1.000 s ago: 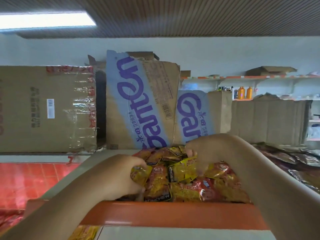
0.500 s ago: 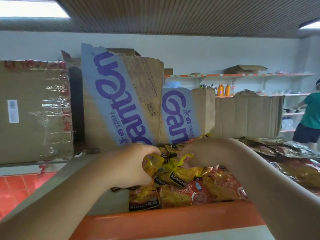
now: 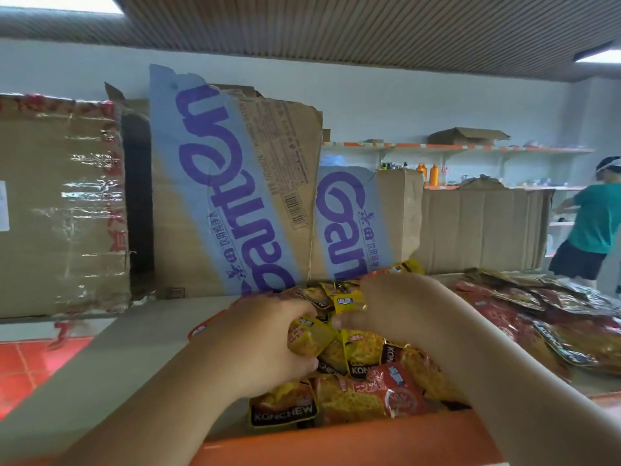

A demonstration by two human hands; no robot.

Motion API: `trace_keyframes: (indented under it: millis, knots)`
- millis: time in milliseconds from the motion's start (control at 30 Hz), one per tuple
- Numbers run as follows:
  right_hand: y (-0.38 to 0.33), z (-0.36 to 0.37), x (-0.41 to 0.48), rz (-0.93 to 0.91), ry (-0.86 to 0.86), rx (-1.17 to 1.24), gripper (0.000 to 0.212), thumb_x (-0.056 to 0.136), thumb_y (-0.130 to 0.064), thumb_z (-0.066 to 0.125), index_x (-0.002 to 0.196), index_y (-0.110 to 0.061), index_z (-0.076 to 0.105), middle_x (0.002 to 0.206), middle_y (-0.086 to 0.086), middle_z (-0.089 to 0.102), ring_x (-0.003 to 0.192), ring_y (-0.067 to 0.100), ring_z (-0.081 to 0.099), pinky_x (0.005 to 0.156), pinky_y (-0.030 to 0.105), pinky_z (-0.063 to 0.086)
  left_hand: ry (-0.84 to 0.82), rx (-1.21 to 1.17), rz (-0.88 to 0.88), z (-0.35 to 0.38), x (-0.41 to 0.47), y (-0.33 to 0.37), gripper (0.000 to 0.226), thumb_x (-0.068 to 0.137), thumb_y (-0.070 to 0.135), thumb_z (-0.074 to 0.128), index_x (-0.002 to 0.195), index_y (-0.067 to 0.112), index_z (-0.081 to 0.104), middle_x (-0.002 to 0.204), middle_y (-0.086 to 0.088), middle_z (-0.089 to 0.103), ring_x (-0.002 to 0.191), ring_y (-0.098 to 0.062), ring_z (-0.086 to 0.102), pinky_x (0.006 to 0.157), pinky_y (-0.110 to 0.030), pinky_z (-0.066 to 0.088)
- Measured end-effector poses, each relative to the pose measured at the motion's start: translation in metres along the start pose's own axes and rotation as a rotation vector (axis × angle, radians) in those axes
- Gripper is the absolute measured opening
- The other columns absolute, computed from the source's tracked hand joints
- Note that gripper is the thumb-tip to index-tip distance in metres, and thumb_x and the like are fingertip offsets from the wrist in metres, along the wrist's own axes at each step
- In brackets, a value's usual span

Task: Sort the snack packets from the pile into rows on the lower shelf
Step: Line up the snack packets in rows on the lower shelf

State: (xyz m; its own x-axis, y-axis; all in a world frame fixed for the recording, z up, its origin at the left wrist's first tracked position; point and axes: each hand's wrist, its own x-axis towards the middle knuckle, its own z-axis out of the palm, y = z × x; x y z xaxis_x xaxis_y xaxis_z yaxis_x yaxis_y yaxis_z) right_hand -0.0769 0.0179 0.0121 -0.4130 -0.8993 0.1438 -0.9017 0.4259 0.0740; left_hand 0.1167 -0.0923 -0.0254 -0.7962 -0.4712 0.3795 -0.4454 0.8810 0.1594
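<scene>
Grips a yellow packet in the left hand, fingers curled round its crumpled body. Pinches a second, smaller yellow packet in the right hand, fingers bent over its top edge, thumb just below. Holds the two hands close together, nearly touching, right above the pile of snack packets. Reaches in with both forearms from the near side, over the orange front lip of the shelf.

Finds the pile heaped against that lip: yellow and red packets lying every way, several marked KONCHEW, with one bright red packet near the front. Covers part of a lone red packet with the left wrist.

Has a spread of darker red-brown packets to the right on the same shelf top, apart from the pile.

Faces a row of cardboard boxes along the back of the shelf: a taped box at left, a tall Ganten box with torn blue print, a shorter Ganten box touching it, then a plain box.

Looks past them to wall shelves with two orange bottles and, at far right, a person in a teal shirt, turned away. Catches red floor tiles at lower left.
</scene>
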Motion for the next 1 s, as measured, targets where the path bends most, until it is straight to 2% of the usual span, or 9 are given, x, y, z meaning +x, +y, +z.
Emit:
trace_keyframes:
  millis: [100, 167, 300, 400, 500, 600, 767, 867, 1000]
  knots:
    - [-0.014, 0.0, -0.002, -0.03, -0.155, 0.003, 0.064, 0.075, -0.079, 0.064, 0.108, -0.024, 0.062, 0.099, -0.004, 0.065, 0.089, 0.018, 0.063, 0.079, 0.036, 0.056, 0.024, -0.023, -0.046, 0.002, -0.002, -0.002, 0.081, 0.065, 0.069, 0.074, 0.139, 0.053, 0.046, 0.124, 0.022, 0.06, 0.11, -0.004, 0.059, 0.084, -0.023, 0.051]
    - [-0.017, -0.002, -0.002, -0.053, -0.126, 0.011, 0.044, 0.08, -0.063, 0.071, 0.092, -0.023, 0.057, 0.09, -0.004, 0.061, 0.08, 0.015, 0.06, 0.063, 0.03, 0.049, 0.021, -0.027, -0.071, 0.003, -0.002, -0.002, 0.081, 0.062, 0.07, 0.074, 0.137, 0.053, 0.049, 0.11, 0.024, 0.056, 0.099, 0.0, 0.057, 0.07, -0.015, 0.042]
    - [-0.008, -0.008, -0.003, -0.078, 0.044, 0.112, 0.032, 0.081, -0.043, 0.072, 0.082, -0.024, 0.047, 0.082, -0.004, 0.056, 0.067, 0.012, 0.05, 0.052, 0.028, 0.034, 0.007, -0.036, -0.11, 0.003, -0.003, -0.001, 0.079, 0.062, 0.069, 0.077, 0.134, 0.05, 0.052, 0.103, 0.024, 0.051, 0.096, 0.0, 0.057, 0.072, -0.018, 0.046]
    - [0.001, -0.012, -0.004, -0.071, 0.209, 0.289, 0.033, 0.078, -0.045, 0.075, 0.086, -0.028, 0.049, 0.086, -0.006, 0.058, 0.072, 0.015, 0.054, 0.054, 0.03, 0.038, 0.038, -0.079, -0.129, 0.0, -0.002, 0.001, 0.067, 0.062, 0.065, 0.075, 0.124, 0.054, 0.053, 0.105, 0.022, 0.059, 0.089, 0.001, 0.061, 0.073, -0.023, 0.055]
    - [0.008, -0.016, -0.006, -0.078, 0.427, 0.52, 0.03, 0.079, -0.044, 0.079, 0.093, -0.034, 0.055, 0.091, -0.01, 0.063, 0.076, 0.011, 0.061, 0.061, 0.03, 0.05, 0.174, -0.1, -0.131, -0.003, -0.003, 0.002, 0.06, 0.064, 0.064, 0.07, 0.12, 0.058, 0.05, 0.099, 0.027, 0.061, 0.083, 0.005, 0.061, 0.065, -0.017, 0.049]
    - [0.014, -0.023, -0.014, -0.114, 0.627, 0.705, 0.03, 0.079, -0.042, 0.082, 0.098, -0.039, 0.058, 0.092, -0.018, 0.063, 0.078, 0.001, 0.06, 0.065, 0.029, 0.053, 0.358, -0.087, -0.093, -0.009, -0.003, 0.004, 0.058, 0.07, 0.059, 0.073, 0.123, 0.055, 0.051, 0.1, 0.032, 0.055, 0.094, 0.003, 0.054, 0.071, -0.015, 0.042]
    - [0.019, -0.04, -0.035, -0.203, 0.805, 0.827, 0.033, 0.077, -0.044, 0.082, 0.097, -0.044, 0.057, 0.09, -0.025, 0.063, 0.09, -0.01, 0.057, 0.064, 0.01, 0.043, 0.635, 0.01, -0.016, -0.029, -0.01, 0.017, 0.058, 0.076, 0.048, 0.072, 0.132, 0.04, 0.057, 0.117, 0.02, 0.061, 0.105, -0.005, 0.05, 0.081, -0.026, 0.046]
    - [0.015, -0.048, -0.047, -0.274, 0.867, 0.879, 0.031, 0.076, -0.051, 0.078, 0.1, -0.045, 0.059, 0.096, -0.028, 0.064, 0.092, -0.011, 0.06, 0.064, 0.004, 0.042, 0.747, 0.02, -0.01, -0.042, -0.024, 0.029, 0.055, 0.077, 0.053, 0.064, 0.13, 0.038, 0.058, 0.12, 0.02, 0.062, 0.108, -0.01, 0.054, 0.086, -0.03, 0.045]
    - [-0.005, -0.048, -0.057, -0.395, 0.878, 0.991, 0.03, 0.08, -0.053, 0.079, 0.099, -0.049, 0.057, 0.102, -0.031, 0.063, 0.093, -0.009, 0.061, 0.066, 0.004, 0.043, 0.846, 0.061, -0.007, -0.061, -0.052, 0.035, 0.051, 0.077, 0.052, 0.07, 0.124, 0.034, 0.062, 0.12, 0.018, 0.065, 0.108, -0.015, 0.061, 0.089, -0.035, 0.05]
